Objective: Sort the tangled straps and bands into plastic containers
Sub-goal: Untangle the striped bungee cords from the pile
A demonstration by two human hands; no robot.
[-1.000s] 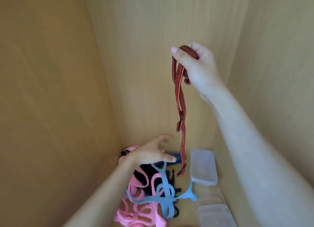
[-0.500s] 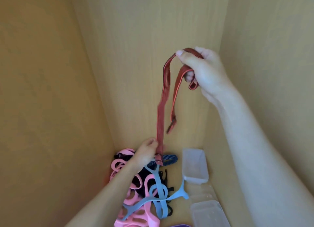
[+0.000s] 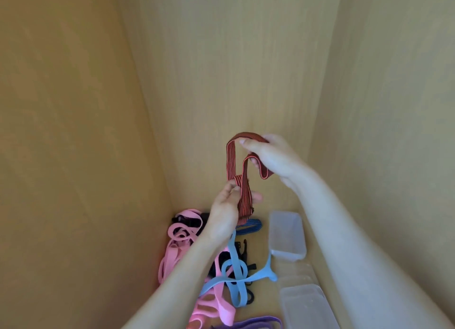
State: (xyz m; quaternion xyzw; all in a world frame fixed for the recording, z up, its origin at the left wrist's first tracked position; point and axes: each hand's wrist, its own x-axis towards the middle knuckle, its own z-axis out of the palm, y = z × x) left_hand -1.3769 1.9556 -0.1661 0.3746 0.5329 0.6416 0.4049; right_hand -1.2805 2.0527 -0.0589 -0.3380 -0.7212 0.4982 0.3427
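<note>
A red striped strap [image 3: 232, 160] is folded into loops between both hands, above the floor of a wooden cabinet. My right hand [image 3: 273, 157] grips its upper loops. My left hand [image 3: 227, 211] pinches the lower folded end just below. Under the hands lies a tangle of pink bands [image 3: 177, 242], light blue bands [image 3: 236, 272], a dark blue striped strap [image 3: 250, 226] and black straps [image 3: 242, 250]. A clear plastic container [image 3: 286, 235] stands to the right of the pile, another clear container [image 3: 306, 306] nearer to me.
Wooden walls close in on the left [image 3: 73, 156], back [image 3: 234, 70] and right [image 3: 394, 131]. A purple band [image 3: 253, 325] lies at the bottom edge. A third clear container [image 3: 294, 273] sits between the two others along the right wall.
My right hand has come down with the red strap. My left hand took the strap's lower end and raised it, so the strap is now folded into short loops instead of hanging long.
</note>
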